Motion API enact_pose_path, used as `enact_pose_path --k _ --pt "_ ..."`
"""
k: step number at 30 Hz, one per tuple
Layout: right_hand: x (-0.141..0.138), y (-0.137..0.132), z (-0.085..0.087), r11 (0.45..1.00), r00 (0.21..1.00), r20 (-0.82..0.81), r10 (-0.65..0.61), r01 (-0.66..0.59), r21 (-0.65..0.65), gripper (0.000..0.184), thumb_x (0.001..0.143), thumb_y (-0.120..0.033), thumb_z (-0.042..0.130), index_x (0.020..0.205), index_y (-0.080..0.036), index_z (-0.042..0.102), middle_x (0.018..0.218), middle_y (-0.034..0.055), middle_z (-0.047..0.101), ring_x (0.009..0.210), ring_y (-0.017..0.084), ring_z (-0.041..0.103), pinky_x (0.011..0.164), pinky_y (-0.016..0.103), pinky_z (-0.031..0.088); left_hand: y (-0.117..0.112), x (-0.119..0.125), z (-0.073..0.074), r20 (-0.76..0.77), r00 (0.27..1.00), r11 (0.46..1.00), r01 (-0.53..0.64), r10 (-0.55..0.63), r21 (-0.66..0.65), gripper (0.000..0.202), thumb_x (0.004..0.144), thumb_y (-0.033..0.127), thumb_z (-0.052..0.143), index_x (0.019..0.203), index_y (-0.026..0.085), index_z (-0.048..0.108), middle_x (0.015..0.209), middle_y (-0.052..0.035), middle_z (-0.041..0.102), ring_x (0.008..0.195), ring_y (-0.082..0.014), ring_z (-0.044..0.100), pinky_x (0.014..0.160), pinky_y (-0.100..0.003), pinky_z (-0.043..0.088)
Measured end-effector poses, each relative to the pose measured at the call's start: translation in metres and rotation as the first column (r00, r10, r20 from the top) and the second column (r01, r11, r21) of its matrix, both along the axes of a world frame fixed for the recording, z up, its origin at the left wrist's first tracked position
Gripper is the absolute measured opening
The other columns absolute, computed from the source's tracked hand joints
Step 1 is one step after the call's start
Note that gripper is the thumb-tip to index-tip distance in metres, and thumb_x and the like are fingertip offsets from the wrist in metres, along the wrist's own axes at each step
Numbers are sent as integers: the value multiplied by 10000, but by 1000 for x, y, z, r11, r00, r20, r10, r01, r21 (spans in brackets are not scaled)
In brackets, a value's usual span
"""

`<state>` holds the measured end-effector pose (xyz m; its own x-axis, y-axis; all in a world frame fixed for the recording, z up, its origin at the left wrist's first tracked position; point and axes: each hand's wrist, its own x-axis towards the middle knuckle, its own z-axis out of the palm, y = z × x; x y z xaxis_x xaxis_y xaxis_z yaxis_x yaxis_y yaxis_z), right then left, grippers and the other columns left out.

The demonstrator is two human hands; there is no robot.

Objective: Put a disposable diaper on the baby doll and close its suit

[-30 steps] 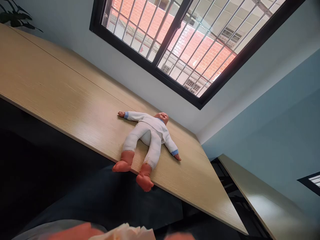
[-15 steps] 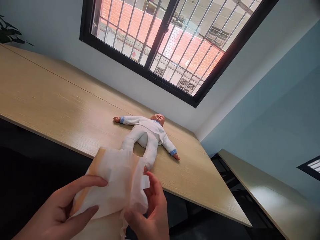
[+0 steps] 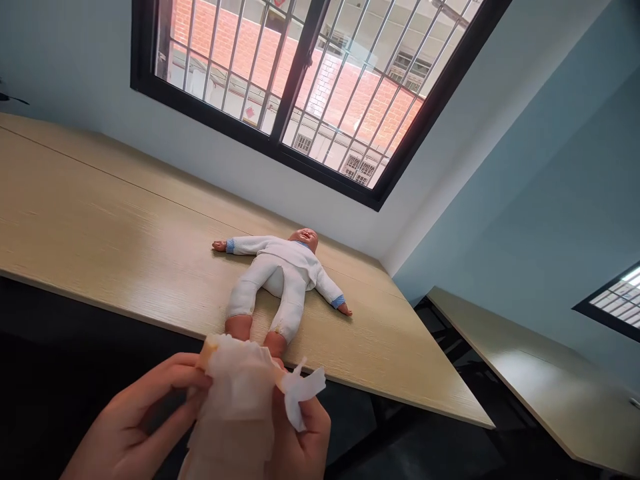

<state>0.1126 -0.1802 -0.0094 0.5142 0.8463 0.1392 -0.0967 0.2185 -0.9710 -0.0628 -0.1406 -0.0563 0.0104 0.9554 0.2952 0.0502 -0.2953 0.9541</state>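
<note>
A baby doll (image 3: pixel 280 277) in a white suit with blue cuffs lies on its back on the light wooden table (image 3: pixel 115 227), arms spread, feet at the near edge. In front of its feet I hold a white diaper (image 3: pixel 240 400) with a tan edge. My left hand (image 3: pixel 135 420) pinches its left side, and my right hand (image 3: pixel 300 440) grips its right side, where a white tab sticks out. The diaper hides the doll's feet.
A barred window (image 3: pixel 300 80) with a black frame is set in the wall behind the table. A second wooden table (image 3: pixel 530 380) stands to the right, across a dark gap. Dark space lies under the near table edge.
Both hands rose into view with the diaper, spread it wide, then gathered it narrower and lower in front of the doll's feet. The view has swung a little to the right.
</note>
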Motion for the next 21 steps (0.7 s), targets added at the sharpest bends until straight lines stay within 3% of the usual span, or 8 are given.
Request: enact_pose_path --k 3,6,9,11,13,17,21 --pt "11 -3 2 1000 999 21 -25 25 -5 590 778 -716 838 915 -144 892 824 123 812 768 317 764 636 349 630 8 -7 -4 72 996 994 -44 52 -103 284 905 598 739 930 318 780 1139 -10 793 1111 -307 730 920 -316 643" --pt "21 -6 5 1000 1000 28 -1 1 -19 543 805 -697 828 891 -164 893 781 118 804 747 327 766 606 357 624 11 -12 -9 4 998 988 -60 61 -144 303 931 620 704 983 325 750 1104 4 799 1170 -313 720 903 -310 651" --pt "22 -7 1 996 997 -39 -65 62 -63 553 788 -703 841 853 -156 884 738 112 795 728 317 759 605 355 620 11 -2 -13 -156 986 998 -63 60 -9 370 872 608 774 1131 348 728 1181 -2 794 1169 -318 733 967 -353 646" --pt "17 -6 -5 993 990 -92 -107 101 -65 577 758 -710 863 874 -144 881 794 115 815 765 312 765 653 351 628 10 12 -13 -264 960 990 -67 98 124 588 780 600 853 1290 363 681 1291 -24 767 1161 -322 744 992 -381 647" --pt "9 -6 -11 995 989 -116 -95 92 -27 596 751 -711 868 902 -135 882 879 124 835 813 314 773 719 356 634 8 25 -11 -311 939 980 -98 150 175 719 755 624 853 1374 331 634 1336 -64 749 1152 -331 753 955 -395 665" --pt "0 -6 -22 995 989 -115 -98 100 18 638 742 -715 874 978 -122 885 991 144 843 945 355 787 843 387 641 5 38 1 -334 918 975 -176 212 135 592 857 677 724 1283 273 646 1268 -86 760 1125 -326 753 877 -385 669" --pt "0 -7 -30 994 989 -116 -97 91 -55 677 752 -737 852 998 -107 882 960 152 840 933 369 786 825 407 650 0 41 15 -360 916 975 -114 177 189 700 757 703 810 1275 259 650 1284 -97 749 1091 -337 758 826 -370 674"
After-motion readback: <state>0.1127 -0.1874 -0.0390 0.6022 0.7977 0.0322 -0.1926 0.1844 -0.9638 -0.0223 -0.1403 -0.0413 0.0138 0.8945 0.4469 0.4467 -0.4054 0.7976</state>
